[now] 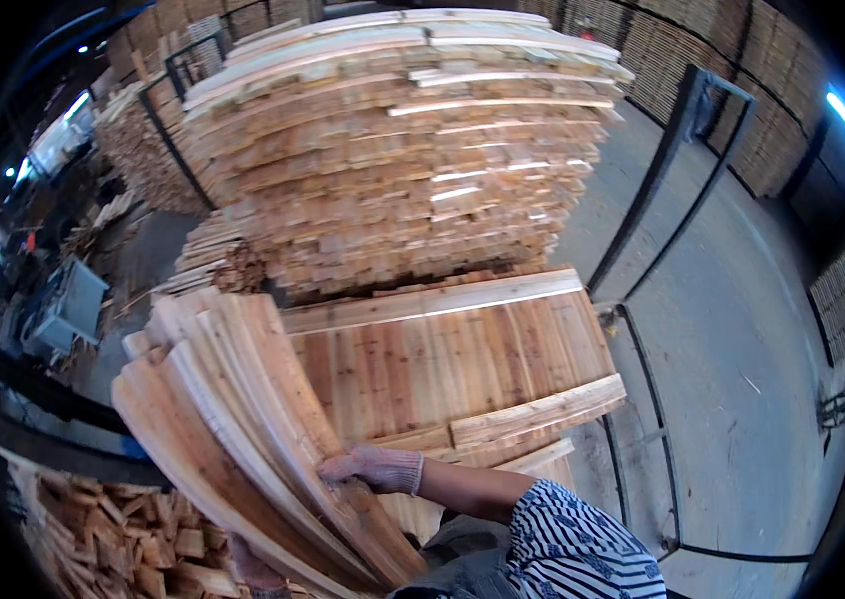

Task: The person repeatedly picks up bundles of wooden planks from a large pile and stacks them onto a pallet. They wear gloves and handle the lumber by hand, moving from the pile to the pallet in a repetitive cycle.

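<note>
A bundle of several long wooden boards (pixel 273 419) stands tilted on edge in front of me, fanned out toward the far left. My right hand (pixel 377 467), in a knitted glove, is closed over the bundle's right side. Low on its left side, my gloved left hand (pixel 258 571) grips the boards, its fingers mostly hidden. To the right of the bundle lies a layer of boards side by side (pixel 422 354), with one narrow board (pixel 442 301) across its far end and another (pixel 542 409) across its near end.
A tall stack of boards (pixel 392 170) rises just beyond. Dark metal frames (pixel 657 185) stand at the right and left, with rails (pixel 652 399) along the floor. Wood offcuts (pixel 143 534) fill the lower left. More board stacks (pixel 782 100) line the far right; a grey box-shaped unit (pixel 68 304) stands left.
</note>
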{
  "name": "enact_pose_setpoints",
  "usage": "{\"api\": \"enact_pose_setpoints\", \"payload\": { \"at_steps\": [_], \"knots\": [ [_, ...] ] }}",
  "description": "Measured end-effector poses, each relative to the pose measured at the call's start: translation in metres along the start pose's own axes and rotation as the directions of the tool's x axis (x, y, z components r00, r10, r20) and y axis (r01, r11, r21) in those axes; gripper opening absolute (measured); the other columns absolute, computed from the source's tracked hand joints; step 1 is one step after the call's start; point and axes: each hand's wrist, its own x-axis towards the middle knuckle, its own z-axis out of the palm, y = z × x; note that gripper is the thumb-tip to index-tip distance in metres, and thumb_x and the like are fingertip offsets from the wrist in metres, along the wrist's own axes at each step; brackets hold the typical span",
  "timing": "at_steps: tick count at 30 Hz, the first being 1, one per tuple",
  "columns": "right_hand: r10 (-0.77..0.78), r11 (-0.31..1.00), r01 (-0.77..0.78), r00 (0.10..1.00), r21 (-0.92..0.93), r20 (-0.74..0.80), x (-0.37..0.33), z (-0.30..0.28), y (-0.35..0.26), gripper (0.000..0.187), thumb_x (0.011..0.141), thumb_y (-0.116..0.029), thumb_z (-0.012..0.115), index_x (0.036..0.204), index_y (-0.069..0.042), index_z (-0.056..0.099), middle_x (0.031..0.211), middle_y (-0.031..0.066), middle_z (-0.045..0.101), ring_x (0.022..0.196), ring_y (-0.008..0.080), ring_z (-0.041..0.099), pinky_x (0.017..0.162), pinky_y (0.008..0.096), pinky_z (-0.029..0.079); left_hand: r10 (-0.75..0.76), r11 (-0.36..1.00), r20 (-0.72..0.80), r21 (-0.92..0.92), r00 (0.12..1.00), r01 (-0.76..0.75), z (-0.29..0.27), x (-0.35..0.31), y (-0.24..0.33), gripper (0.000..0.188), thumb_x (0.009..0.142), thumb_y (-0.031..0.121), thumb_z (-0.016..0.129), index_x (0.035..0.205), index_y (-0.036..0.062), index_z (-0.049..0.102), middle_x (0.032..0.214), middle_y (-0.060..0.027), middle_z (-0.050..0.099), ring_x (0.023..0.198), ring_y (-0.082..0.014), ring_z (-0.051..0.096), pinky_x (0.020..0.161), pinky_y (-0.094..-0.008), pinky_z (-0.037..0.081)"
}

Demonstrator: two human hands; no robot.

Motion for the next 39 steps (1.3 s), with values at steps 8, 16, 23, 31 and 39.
{"api": "enact_pose_setpoints", "payload": {
  "at_steps": [8, 16, 23, 31, 39],
  "knots": [
    [0.026, 0.985, 0.076, 0.819, 0.152, -0.573, -0.091, -0.113, -0.069, 0.049, 0.089, -0.034, 0.074, 0.126, -0.006, 0.058, 0.095, 0.0015, 0.065, 0.073, 0.0103, 0.062, 0.065, 0.0267, 0.055, -0.408, 0.883, 0.115, 0.301, 0.906, 0.36, 0.097, 0.169, -0.136, 0.066, 0.084, 0.041, 0.071, 0.135, 0.004, 0.051, 0.127, -0.0108, 0.06, 0.109, -0.0263, 0.061, 0.097, -0.0408, 0.05],
    [-0.134, 0.99, 0.022, 0.489, -0.142, -0.862, -0.201, -0.304, -0.049, 0.078, 0.084, -0.015, 0.078, 0.145, 0.002, 0.032, 0.12, 0.0135, 0.063, 0.109, 0.0211, 0.062, 0.089, 0.0316, 0.054, -0.438, 0.666, 0.095, 0.702, 0.894, 0.252, 0.116, 0.237, -0.15, 0.037, 0.087, 0.033, 0.071, 0.114, 0.009, 0.065, 0.1, -0.0024, 0.068, 0.094, -0.0177, 0.066, 0.087, -0.0341, 0.054],
    [-0.152, 0.928, -0.302, 0.229, -0.219, -0.961, -0.285, -0.369, -0.038, 0.087, 0.085, -0.019, 0.076, 0.153, -0.003, 0.025, 0.121, 0.0194, 0.064, 0.111, 0.027, 0.062, 0.092, 0.0332, 0.05, -0.489, 0.554, -0.021, 0.765, 0.872, 0.329, 0.028, 0.327, -0.081, 0.028, 0.091, 0.019, 0.063, 0.116, 0.0066, 0.063, 0.102, -0.0056, 0.068, 0.096, -0.02, 0.066, 0.089, -0.036, 0.054],
    [-0.808, 0.075, -0.888, 0.212, -0.453, -0.549, -0.192, -0.274, -0.028, 0.069, 0.088, -0.024, 0.067, 0.147, -0.005, 0.037, 0.143, 0.024, 0.046, 0.127, 0.0434, 0.047, 0.105, 0.049, 0.043, -0.317, 0.157, -0.202, 0.952, 0.927, 0.261, -0.028, 0.367, -0.045, 0.05, 0.082, 0.012, 0.071, 0.128, 0.0016, 0.055, 0.098, -0.0113, 0.069, 0.077, -0.0225, 0.069, 0.064, -0.031, 0.056],
    [-0.293, 0.446, -0.749, 0.396, -0.491, -0.87, 0.082, -0.132, 0.063, 0.103, 0.073, -0.045, 0.08, 0.151, -0.005, 0.025, 0.149, 0.0242, 0.033, 0.134, 0.0416, 0.039, 0.111, 0.0459, 0.037, 0.053, -0.599, -0.181, 0.781, 0.982, 0.176, -0.01, 0.329, -0.086, 0.122, 0.069, 0.034, 0.084, 0.157, 0.0116, 0.002, 0.146, -0.023, 0.037, 0.133, -0.0387, 0.04, 0.109, -0.0442, 0.038]
  ]
}}
